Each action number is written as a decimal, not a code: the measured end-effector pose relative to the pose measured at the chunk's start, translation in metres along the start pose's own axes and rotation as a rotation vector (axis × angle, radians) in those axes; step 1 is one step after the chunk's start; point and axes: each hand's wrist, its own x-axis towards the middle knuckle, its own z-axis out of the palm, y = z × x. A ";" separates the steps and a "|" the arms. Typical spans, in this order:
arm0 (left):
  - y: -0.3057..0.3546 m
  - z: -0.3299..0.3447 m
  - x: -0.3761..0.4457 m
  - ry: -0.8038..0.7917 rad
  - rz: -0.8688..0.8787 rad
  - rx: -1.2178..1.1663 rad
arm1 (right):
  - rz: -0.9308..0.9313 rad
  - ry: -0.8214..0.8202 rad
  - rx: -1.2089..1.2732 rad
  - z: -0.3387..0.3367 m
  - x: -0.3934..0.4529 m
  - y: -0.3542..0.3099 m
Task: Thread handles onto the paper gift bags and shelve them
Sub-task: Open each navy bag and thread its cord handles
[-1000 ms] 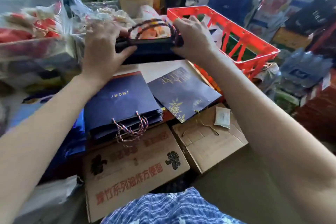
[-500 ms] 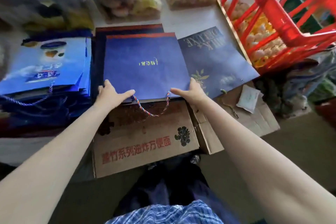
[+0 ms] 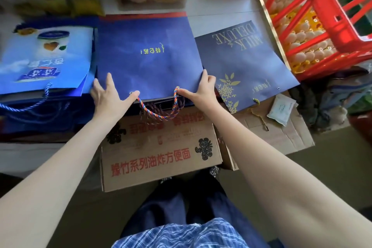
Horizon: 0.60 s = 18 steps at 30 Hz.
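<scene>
Navy gift bag [image 3: 149, 56]: left hand [image 3: 108, 96], right hand [image 3: 203, 90] touching near corners.

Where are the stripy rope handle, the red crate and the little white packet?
Stripy rope handle [image 3: 162, 118]: head view, bottom of its loop.
Red crate [image 3: 322, 6]: head view, a thick corner bar.
White packet [image 3: 281, 109]: head view, its middle.

Light-blue bags [image 3: 46, 56] block left, Milk Deluxe bag [image 3: 245, 62] and red crate [image 3: 322, 6] right; room lies above the cardboard box [image 3: 161, 157].
</scene>
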 end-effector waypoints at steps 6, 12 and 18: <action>-0.007 0.029 0.012 -0.119 0.082 0.177 | 0.031 -0.044 -0.321 0.022 0.007 0.002; -0.007 0.036 0.016 -0.094 0.112 0.215 | 0.065 -0.124 -0.380 0.023 0.015 0.015; 0.026 0.041 0.006 0.081 0.356 0.232 | 0.006 -0.122 -0.357 -0.009 0.025 0.026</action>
